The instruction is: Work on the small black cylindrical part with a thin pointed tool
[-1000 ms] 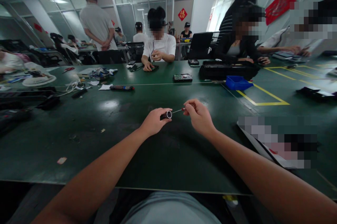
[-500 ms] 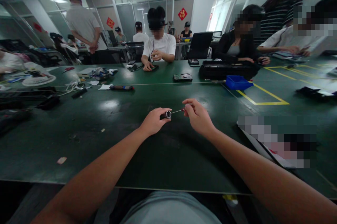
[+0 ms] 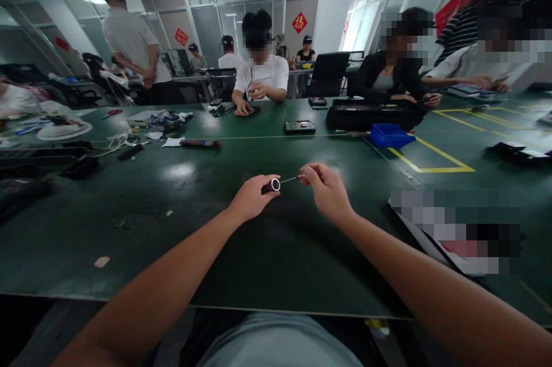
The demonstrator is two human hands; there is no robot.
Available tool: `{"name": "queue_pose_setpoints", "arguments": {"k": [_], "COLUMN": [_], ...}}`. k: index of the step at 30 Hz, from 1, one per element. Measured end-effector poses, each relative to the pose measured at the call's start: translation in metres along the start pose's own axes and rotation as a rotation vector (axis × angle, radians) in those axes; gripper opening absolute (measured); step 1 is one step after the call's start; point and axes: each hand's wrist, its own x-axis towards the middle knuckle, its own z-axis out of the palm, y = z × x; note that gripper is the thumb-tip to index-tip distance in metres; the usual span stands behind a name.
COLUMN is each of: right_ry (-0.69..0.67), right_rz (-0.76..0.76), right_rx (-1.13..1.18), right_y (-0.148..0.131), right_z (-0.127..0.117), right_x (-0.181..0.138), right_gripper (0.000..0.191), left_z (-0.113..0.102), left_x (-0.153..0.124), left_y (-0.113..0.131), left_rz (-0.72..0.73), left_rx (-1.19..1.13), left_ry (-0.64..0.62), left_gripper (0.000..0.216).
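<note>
My left hand (image 3: pixel 250 198) is closed around a small dark cylinder (image 3: pixel 273 185) with a bright ring at its end, held just above the green table (image 3: pixel 181 229). My right hand (image 3: pixel 328 190) pinches the red handle of a thin screwdriver (image 3: pixel 290 179). The screwdriver's metal tip points left into the ring end of the cylinder. Both hands meet near the middle of the table, a little above its surface.
A blue bin (image 3: pixel 389 136) and a long black case (image 3: pixel 373 114) lie at the far right beside yellow floor-tape lines (image 3: pixel 431 160). A circuit board (image 3: pixel 299 126), a pen-like tool (image 3: pixel 199 143) and cable clutter (image 3: pixel 129 145) lie farther back. Several people sit or stand across the table.
My hands have barely moved; the cylinder and screwdriver rose very slightly. The standing person at the back left walked further left, and the striped-shirt person at right moved further right.
</note>
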Motion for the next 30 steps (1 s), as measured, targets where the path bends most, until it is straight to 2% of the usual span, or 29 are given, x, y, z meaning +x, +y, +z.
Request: {"name": "queue_pose_setpoints", "arguments": {"k": [6,10,14,17,21,24,30], "right_ry": [0.005,0.040,0.059,0.057,0.125,0.126,0.151], "right_rz": [0.086,0.164,0.337,0.460,0.387,0.310,0.203], "right_rx": [0.168,0.321,0.466,0.467,0.311,0.238,0.229], "right_y": [0.014,0.021,0.024,0.025,0.027,0.028,0.024], "right_z": [0.007,0.010,0.006,0.003,0.002,0.003,-0.001], "right_x": [0.004,0.007,0.013,0.018,0.020,0.018,0.014], "right_gripper": [0.034,0.037,0.033,0.030,0.029,0.030,0.029], "left_z": [0.001,0.000,-0.003,-0.005,-0.004,-0.003,-0.003], "left_x": [0.001,0.003,0.005,0.007,0.009,0.009,0.005], "left_y": [-0.003,-0.004,-0.005,-0.006,-0.008,-0.009,-0.004], "left_rz": [-0.025,0.024,0.127,0.193,0.168,0.145,0.024], "left_rx": [0.031,0.038,0.128,0.264,0.327,0.306,0.110], "left_ry": [0.013,0.030,-0.023,-0.058,-0.075,-0.079,-0.050], "left_gripper": [0.042,0.042,0.039,0.037,0.038,0.039,0.030]}}
